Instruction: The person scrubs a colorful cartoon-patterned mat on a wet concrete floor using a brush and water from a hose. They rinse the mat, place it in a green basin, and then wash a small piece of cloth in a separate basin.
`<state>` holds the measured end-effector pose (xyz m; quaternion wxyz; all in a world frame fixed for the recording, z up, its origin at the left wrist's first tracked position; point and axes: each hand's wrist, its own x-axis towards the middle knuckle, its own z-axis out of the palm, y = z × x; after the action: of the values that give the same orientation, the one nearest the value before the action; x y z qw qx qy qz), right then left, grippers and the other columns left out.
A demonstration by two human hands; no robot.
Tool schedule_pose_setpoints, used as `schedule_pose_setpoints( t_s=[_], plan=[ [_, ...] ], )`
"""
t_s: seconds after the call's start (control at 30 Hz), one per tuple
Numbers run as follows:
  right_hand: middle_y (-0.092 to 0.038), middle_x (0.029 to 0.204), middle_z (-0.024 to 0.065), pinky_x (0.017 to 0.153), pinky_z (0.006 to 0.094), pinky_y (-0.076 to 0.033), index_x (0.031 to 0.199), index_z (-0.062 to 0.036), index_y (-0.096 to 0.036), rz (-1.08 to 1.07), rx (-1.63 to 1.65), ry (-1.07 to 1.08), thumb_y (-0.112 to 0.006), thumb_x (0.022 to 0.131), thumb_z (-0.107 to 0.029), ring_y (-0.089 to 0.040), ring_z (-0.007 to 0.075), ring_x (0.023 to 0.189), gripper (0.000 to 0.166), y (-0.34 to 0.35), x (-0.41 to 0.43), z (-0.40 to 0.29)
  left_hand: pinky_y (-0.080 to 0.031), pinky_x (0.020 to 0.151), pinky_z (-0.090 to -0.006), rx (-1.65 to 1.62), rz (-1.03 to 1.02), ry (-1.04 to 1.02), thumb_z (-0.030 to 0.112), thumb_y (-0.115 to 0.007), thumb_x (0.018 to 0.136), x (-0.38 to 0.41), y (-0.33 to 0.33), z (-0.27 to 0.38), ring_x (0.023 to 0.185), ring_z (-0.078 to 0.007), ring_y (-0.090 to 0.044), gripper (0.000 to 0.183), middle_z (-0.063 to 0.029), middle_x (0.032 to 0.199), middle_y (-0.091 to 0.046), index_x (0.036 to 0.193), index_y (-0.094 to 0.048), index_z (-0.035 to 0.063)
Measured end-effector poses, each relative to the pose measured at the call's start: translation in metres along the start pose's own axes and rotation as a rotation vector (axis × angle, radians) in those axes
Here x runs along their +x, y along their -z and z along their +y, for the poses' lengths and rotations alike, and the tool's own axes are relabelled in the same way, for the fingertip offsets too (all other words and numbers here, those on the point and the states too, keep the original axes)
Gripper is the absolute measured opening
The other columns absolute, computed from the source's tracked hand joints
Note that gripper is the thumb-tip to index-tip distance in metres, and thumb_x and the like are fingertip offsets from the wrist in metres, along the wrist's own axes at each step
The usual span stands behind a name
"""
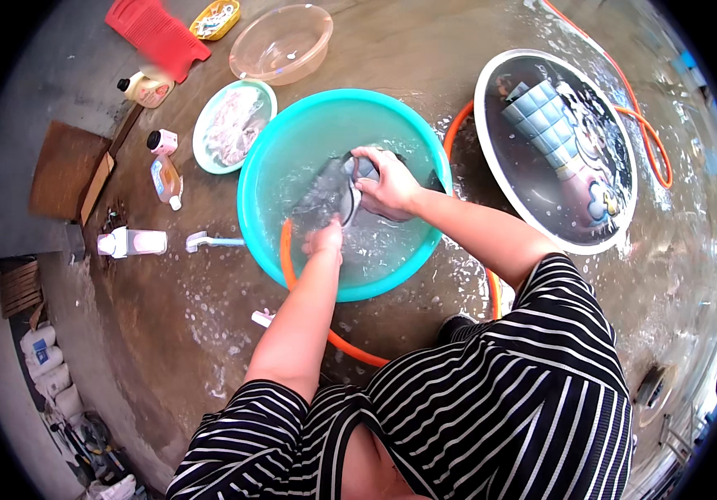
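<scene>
Before me on the wet floor stands a turquoise plastic basin point(251, 250) holding cloudy water. In it, my right hand point(391, 185) grips a wet grey fabric item point(351, 203) with dark trim, thumb and fingers on its upper part. My left hand point(324, 239) holds the same item by its lower edge, with the fingers partly under the water. Darker grey cloth point(324, 187) spreads in the water around it; whether it is one piece with the held part I cannot tell. An orange hose point(287, 253) hangs over the near rim into the basin, beside my left wrist.
Right stands a white-rimmed tub point(489, 153) with patterned cloth point(542, 122) in dark water. Left lie a scrubbing brush point(214, 241), bottles point(166, 180) and a small basin point(203, 156) of pale cloth. Farther off are a clear basin point(280, 47) and a red washboard point(158, 37).
</scene>
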<state>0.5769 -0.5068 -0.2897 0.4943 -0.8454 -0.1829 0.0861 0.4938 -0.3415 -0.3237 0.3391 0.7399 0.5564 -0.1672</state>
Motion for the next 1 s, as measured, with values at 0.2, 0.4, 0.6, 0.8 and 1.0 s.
schedule_pose_setpoints(
  t_s=[0.2,0.4,0.6,0.8,1.0],
  plan=[
    [-0.049,0.124,0.0131,0.101,0.0363,-0.042,0.134,-0.0058,-0.046,0.400,0.230,0.162,-0.073,0.080,-0.004,-0.051,0.0250,0.118,0.061,0.035,-0.016,-0.051,-0.037,0.105,-0.0505,-0.871,-0.632,0.213,0.066,-0.064,0.078,-0.054,0.026,0.019,0.131,-0.0328,-0.039,0.093,-0.0187,0.148,-0.032,0.142,-0.036,0.0043],
    [-0.052,0.119,0.0086,0.094,0.0327,-0.045,0.135,-0.0036,-0.040,0.496,0.443,0.283,-0.068,0.083,0.000,-0.056,0.0175,0.108,0.059,0.032,-0.044,-0.060,-0.043,0.093,-0.0570,-0.977,-0.610,0.471,0.061,-0.052,0.088,-0.080,0.025,0.034,0.108,-0.0297,-0.056,0.056,-0.0072,0.107,-0.064,0.112,-0.060,0.0115],
    [-0.054,0.098,0.0093,0.071,0.0291,-0.049,0.111,-0.0096,-0.056,0.274,0.238,0.330,-0.072,0.082,-0.015,-0.058,0.0203,0.084,0.034,0.043,-0.099,-0.047,-0.055,0.080,-0.0414,-1.139,-0.392,0.026,0.018,-0.064,0.087,0.070,0.032,0.009,0.091,-0.0252,-0.065,0.022,-0.0120,0.101,-0.066,0.103,-0.060,0.0030],
    [-0.062,0.099,0.0197,0.067,0.0460,-0.052,0.100,-0.0091,-0.053,-0.179,-0.428,-0.168,-0.060,0.086,-0.039,-0.065,0.0334,0.081,0.034,0.107,-0.073,-0.064,-0.054,0.073,-0.0397,-0.766,-0.264,-0.304,0.049,-0.073,0.081,0.081,0.075,0.020,0.099,-0.0268,-0.064,0.079,-0.0161,0.123,-0.058,0.137,-0.042,0.0013],
    [-0.028,0.149,0.0268,0.104,0.0501,-0.038,0.153,-0.0211,-0.011,-0.291,-0.572,-0.242,-0.064,0.072,-0.071,-0.038,0.0422,0.133,0.109,0.081,-0.008,-0.042,-0.027,0.111,-0.0529,-0.818,-0.398,-0.013,0.061,-0.072,0.075,-0.032,0.027,0.037,0.134,-0.0340,-0.038,0.110,-0.0185,0.151,-0.028,0.148,-0.014,0.0027]
  ],
)
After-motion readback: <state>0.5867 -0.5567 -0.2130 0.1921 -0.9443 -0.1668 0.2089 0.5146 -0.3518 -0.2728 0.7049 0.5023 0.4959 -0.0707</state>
